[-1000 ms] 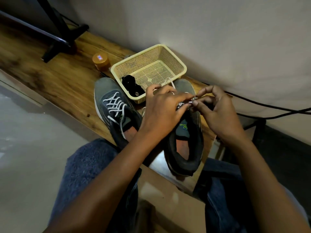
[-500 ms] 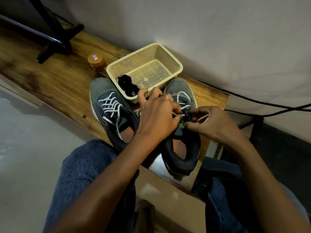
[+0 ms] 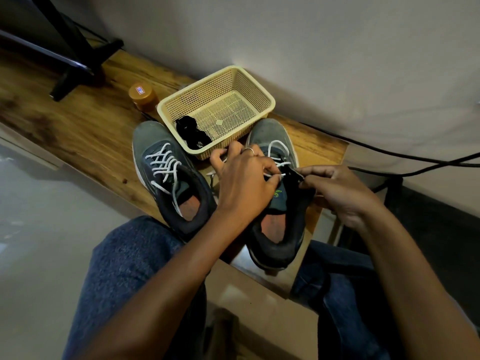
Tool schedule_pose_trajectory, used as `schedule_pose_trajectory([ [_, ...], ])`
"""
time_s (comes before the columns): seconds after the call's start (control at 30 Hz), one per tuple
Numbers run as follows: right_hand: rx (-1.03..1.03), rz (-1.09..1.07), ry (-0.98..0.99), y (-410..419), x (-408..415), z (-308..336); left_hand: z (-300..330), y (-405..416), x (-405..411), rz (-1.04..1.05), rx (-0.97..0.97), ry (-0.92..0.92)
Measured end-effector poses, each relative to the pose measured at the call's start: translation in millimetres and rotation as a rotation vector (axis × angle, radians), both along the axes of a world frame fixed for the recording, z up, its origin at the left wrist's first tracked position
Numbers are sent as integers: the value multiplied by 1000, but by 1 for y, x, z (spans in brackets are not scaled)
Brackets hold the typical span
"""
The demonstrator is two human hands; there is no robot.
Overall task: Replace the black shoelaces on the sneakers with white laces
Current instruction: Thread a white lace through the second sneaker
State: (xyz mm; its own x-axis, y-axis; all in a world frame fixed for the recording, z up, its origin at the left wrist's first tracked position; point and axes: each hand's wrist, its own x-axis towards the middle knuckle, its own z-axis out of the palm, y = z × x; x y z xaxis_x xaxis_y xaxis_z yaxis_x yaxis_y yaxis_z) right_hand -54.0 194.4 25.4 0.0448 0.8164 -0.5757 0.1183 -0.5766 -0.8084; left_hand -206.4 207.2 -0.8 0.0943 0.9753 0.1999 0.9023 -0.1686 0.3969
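Observation:
Two grey sneakers stand on the wooden table (image 3: 85, 126). The left sneaker (image 3: 166, 175) is laced with a white lace whose ends hang loose. On the right sneaker (image 3: 278, 198) a white lace (image 3: 276, 152) crosses the lower eyelets only. My left hand (image 3: 244, 183) pinches the tip of that lace over the shoe's tongue. My right hand (image 3: 337, 193) pinches the dark upper edge of the right sneaker beside an eyelet, fingertips almost touching the lace tip. A bundle of black laces (image 3: 192, 136) lies in the cream mesh basket (image 3: 259, 100).
The basket sits behind the sneakers against the white wall. An orange-lidded jar (image 3: 142, 96) stands left of it, with a black stand (image 3: 78, 58) further left. Black cables (image 3: 405, 162) run along the right. My knees in blue jeans are below the table edge.
Both hands came down from above the right sneaker's toe to its tongue. The white lace over the lower eyelets, hidden a second ago, now shows.

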Motion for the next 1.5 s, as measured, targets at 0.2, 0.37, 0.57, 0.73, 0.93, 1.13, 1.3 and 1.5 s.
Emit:
schedule_pose_trajectory([
  [0.2,62,102,-23,0,1,-1,-2,-3,4,-15,-1,14],
  [0.37,130,169,-65,-1,2,0,-4,-3,6,1,5,15],
  [0.57,159,209,-40,-2,3,1,-5,-2,7,8,-3,53],
  [0.73,220,270,-90,-3,6,-2,-7,0,6,-31,19,65],
  [0.93,277,301,-160,-1,6,-8,-7,-1,8,4,-24,5],
  [1.13,386,380,-316,-2,5,-13,-6,-3,10,20,-14,20],
  [1.3,413,440,-363,-3,7,-14,-6,3,6,-35,-64,-17],
  [1.5,363,377,-314,-4,7,-14,-3,1,6,-59,-64,10],
])
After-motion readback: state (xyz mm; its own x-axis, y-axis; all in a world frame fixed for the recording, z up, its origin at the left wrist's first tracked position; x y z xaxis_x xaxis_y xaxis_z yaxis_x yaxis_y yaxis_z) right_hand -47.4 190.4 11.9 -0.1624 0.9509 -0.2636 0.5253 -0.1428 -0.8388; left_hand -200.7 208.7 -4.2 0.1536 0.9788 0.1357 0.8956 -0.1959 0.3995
